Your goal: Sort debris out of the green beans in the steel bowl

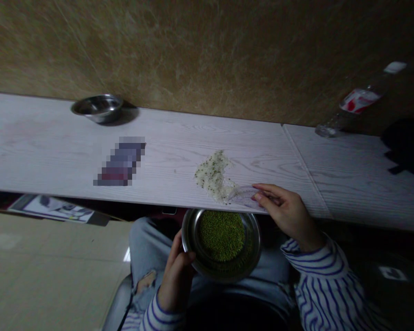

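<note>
My left hand (179, 271) grips the left rim of a steel bowl (255, 239), thumb over the edge. Green mung beans (222, 234) cover the bowl's bottom; it is held over my lap, just below the table's front edge. In my right hand (290, 209) is a thin, clear plastic piece that looks like a protractor (246, 195), pinched between thumb and fingers. Its left end touches a pile of white rice-like grains (209, 177) on the table. Green beans are scattered among the grains, mostly in the upper part of the pile.
A second steel bowl (98, 109) stands by the wall at the back left. Nearer is a pixelated flat object (122, 161). A clear bottle with a white cap (360, 99) stands at the right, beside a dark item (409, 149). The white table (172, 151) ends at my lap.
</note>
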`<action>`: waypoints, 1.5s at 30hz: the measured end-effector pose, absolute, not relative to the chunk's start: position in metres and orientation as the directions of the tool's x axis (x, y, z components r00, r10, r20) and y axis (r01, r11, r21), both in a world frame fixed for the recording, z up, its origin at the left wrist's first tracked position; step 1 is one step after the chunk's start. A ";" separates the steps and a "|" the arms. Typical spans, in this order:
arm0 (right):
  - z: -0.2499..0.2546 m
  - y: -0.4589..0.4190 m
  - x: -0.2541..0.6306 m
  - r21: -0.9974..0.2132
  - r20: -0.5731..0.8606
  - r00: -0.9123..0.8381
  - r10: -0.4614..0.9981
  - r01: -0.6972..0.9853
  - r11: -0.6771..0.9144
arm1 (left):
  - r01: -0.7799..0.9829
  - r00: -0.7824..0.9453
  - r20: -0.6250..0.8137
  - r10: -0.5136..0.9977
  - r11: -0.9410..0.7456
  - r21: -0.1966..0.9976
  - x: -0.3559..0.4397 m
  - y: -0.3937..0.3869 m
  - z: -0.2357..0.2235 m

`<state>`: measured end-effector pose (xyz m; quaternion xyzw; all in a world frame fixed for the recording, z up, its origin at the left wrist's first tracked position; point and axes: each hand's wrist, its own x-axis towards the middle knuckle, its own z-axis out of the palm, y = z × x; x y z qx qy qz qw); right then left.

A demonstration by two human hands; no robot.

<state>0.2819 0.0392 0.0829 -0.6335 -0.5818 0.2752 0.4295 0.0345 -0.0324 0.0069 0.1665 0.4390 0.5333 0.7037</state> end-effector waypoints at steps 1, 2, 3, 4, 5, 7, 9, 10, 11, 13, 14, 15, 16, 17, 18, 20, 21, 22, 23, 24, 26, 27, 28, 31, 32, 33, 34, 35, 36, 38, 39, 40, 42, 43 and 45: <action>0.084 0.039 0.282 -0.863 0.152 0.174 0.973 0.504 0.045 | -0.611 0.043 -0.451 0.891 0.381 0.694 0.035 -0.033 0.009; 0.084 0.038 0.283 -0.861 0.152 0.175 0.973 0.506 0.043 | -0.613 0.040 -0.459 0.887 0.385 0.690 0.036 -0.033 0.011; 0.084 0.038 0.283 -0.861 0.150 0.174 0.973 0.506 0.042 | -0.615 0.034 -0.464 0.885 0.384 0.688 0.037 -0.033 0.013; 0.085 0.037 0.283 -0.862 0.147 0.172 0.974 0.505 0.041 | -0.616 0.029 -0.465 0.885 0.383 0.689 0.037 -0.034 0.015; 0.085 0.037 0.283 -0.864 0.146 0.171 0.974 0.502 0.042 | -0.614 0.025 -0.464 0.885 0.380 0.692 0.038 -0.034 0.016; 0.084 0.037 0.282 -0.868 0.142 0.168 0.975 0.494 0.042 | -0.611 0.020 -0.458 0.889 0.373 0.698 0.038 -0.034 0.017; 0.082 0.037 0.281 -0.876 0.131 0.165 0.977 0.480 0.036 | -0.608 0.025 -0.457 0.889 0.376 0.699 0.038 -0.033 0.016; 0.081 0.036 0.281 -0.881 0.125 0.162 0.979 0.472 0.034 | -0.607 0.031 -0.458 0.888 0.381 0.697 0.037 -0.033 0.015; 0.081 0.036 0.280 -0.886 0.118 0.157 0.980 0.462 0.033 | -0.608 0.033 -0.454 0.890 0.379 0.698 0.037 -0.033 0.014; 0.079 0.036 0.279 -0.894 0.113 0.149 0.982 0.447 0.035 | -0.605 0.035 -0.445 0.895 0.373 0.703 0.036 -0.033 0.013; 0.079 0.036 0.279 -0.895 0.115 0.147 0.982 0.444 0.039 | -0.605 0.037 -0.443 0.896 0.372 0.704 0.036 -0.033 0.013; 0.079 0.036 0.278 -0.895 0.119 0.147 0.982 0.444 0.042 | -0.607 0.038 -0.441 0.897 0.372 0.702 0.036 -0.033 0.014; 0.080 0.036 0.277 -0.894 0.123 0.147 0.981 0.446 0.045 | -0.611 0.043 -0.444 0.895 0.375 0.697 0.037 -0.033 0.015; 0.080 0.036 0.276 -0.892 0.126 0.146 0.981 0.449 0.048 | -0.614 0.048 -0.451 0.891 0.383 0.690 0.037 -0.033 0.015; 0.080 0.036 0.276 -0.891 0.128 0.143 0.981 0.452 0.050 | -0.619 0.051 -0.456 0.889 0.386 0.684 0.038 -0.033 0.016; 0.082 0.035 0.274 -0.889 0.127 0.134 0.983 0.455 0.053 | -0.629 0.035 -0.453 0.891 0.372 0.683 0.038 -0.033 0.017; 0.083 0.035 0.274 -0.889 0.126 0.126 0.984 0.456 0.055 | -0.631 0.029 -0.453 0.891 0.368 0.683 0.038 -0.032 0.017; 0.083 0.034 0.274 -0.889 0.121 0.117 0.986 0.455 0.055 | -0.631 0.028 -0.455 0.890 0.369 0.683 0.038 -0.032 0.017; 0.084 0.033 0.274 -0.889 0.115 0.106 0.988 0.454 0.055 | -0.628 0.033 -0.461 0.887 0.377 0.681 0.038 -0.032 0.017; 0.085 0.033 0.274 -0.891 0.109 0.096 0.989 0.451 0.055 | -0.622 0.043 -0.469 0.882 0.391 0.678 0.038 -0.032 0.016; 0.086 0.031 0.275 -0.895 0.104 0.091 0.990 0.443 0.053 | -0.609 0.061 -0.486 0.872 0.418 0.674 0.037 -0.032 0.015; 0.086 0.030 0.275 -0.896 0.109 0.102 0.989 0.441 0.053 | -0.605 0.062 -0.487 0.871 0.421 0.676 0.037 -0.032 0.015; 0.086 0.030 0.274 -0.896 0.114 0.116 0.987 0.440 0.052 | -0.607 0.058 -0.484 0.873 0.415 0.678 0.037 -0.032 0.015; 0.085 0.030 0.270 -0.893 0.124 0.129 0.984 0.447 0.054 | -0.621 0.045 -0.464 0.885 0.388 0.681 0.037 -0.032 0.015; 0.083 0.031 0.268 -0.892 0.127 0.116 0.985 0.448 0.062 | -0.624 0.049 -0.460 0.887 0.386 0.679 0.037 -0.032 0.015; 0.081 0.033 0.266 -0.890 0.133 0.102 0.986 0.450 0.073 | -0.624 0.055 -0.459 0.887 0.390 0.677 0.037 -0.032 0.015; 0.080 0.035 0.264 -0.887 0.144 0.092 0.985 0.453 0.087 | -0.624 0.060 -0.459 0.886 0.393 0.676 0.037 -0.032 0.016; 0.078 0.038 0.262 -0.882 0.160 0.089 0.983 0.460 0.102 | -0.622 0.064 -0.460 0.886 0.395 0.676 0.037 -0.032 0.016; 0.076 0.041 0.261 -0.874 0.177 0.090 0.980 0.471 0.115 | -0.619 0.064 -0.460 0.886 0.397 0.678 0.036 -0.032 0.017; 0.074 0.047 0.258 -0.853 0.208 0.093 0.974 0.505 0.134 | -0.605 0.059 -0.470 0.881 0.406 0.685 0.036 -0.031 0.018; 0.075 0.050 0.257 -0.841 0.220 0.092 0.971 0.523 0.141 | -0.599 0.056 -0.476 0.878 0.411 0.688 0.036 -0.031 0.019; 0.075 0.052 0.257 -0.829 0.231 0.090 0.969 0.539 0.148 | -0.594 0.052 -0.479 0.876 0.412 0.691 0.036 -0.031 0.020; 0.078 0.055 0.258 -0.812 0.252 0.090 0.963 0.561 0.160 | -0.594 0.048 -0.482 0.875 0.413 0.690 0.036 -0.031 0.019; 0.080 0.056 0.259 -0.809 0.261 0.098 0.960 0.565 0.162 | -0.599 0.049 -0.480 0.876 0.411 0.688 0.035 -0.031 0.019; 0.083 0.055 0.263 -0.812 0.267 0.132 0.955 0.564 0.150 | -0.611 0.056 -0.478 0.877 0.408 0.678 0.035 -0.031 0.016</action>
